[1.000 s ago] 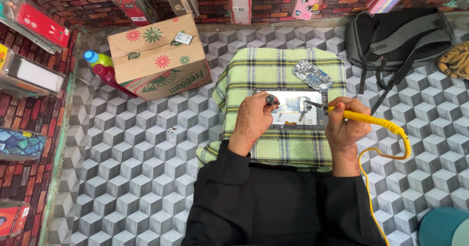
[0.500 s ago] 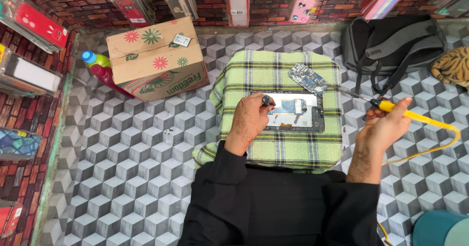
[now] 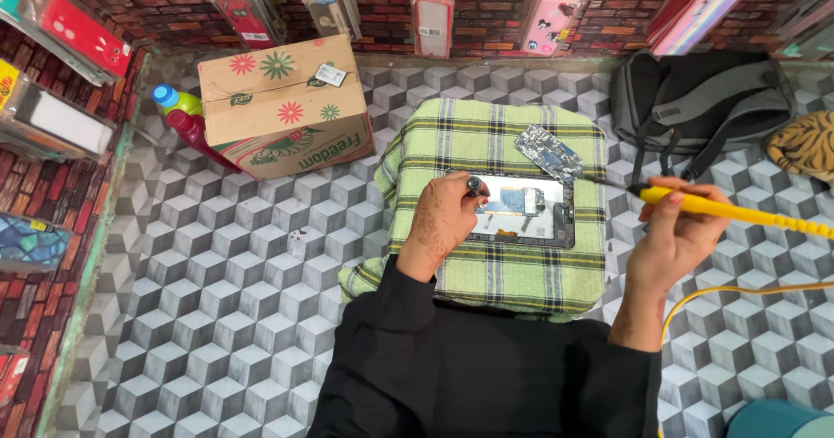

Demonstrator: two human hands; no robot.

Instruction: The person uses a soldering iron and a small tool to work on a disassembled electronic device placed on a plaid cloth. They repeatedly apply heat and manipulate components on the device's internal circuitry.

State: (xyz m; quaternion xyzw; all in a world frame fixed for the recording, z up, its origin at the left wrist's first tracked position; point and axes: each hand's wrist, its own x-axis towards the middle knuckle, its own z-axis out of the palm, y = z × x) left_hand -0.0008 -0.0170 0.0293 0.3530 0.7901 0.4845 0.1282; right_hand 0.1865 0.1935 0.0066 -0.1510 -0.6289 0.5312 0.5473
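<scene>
An opened phone (image 3: 526, 212) with its insides showing lies on a green plaid cloth (image 3: 495, 142). My left hand (image 3: 443, 221) rests on the phone's left end and grips a small dark tool (image 3: 474, 183) between the fingertips. My right hand (image 3: 678, 238) is off to the right of the cloth, above the floor, closed around a yellow soldering iron (image 3: 730, 210) whose tip points left toward the phone. A yellow cord (image 3: 730, 295) runs from it. A detached metal phone part (image 3: 549, 152) lies on the cloth behind the phone.
A cardboard box (image 3: 282, 108) with flower prints stands at the back left, bottles (image 3: 178, 116) beside it. A black backpack (image 3: 695, 99) lies at the back right. Phone cases (image 3: 434, 12) hang along the brick-pattern wall. The floor has a grey cube pattern.
My right hand has drawn the soldering iron away from the phone to the right, off the cloth. My left hand has stayed on the phone.
</scene>
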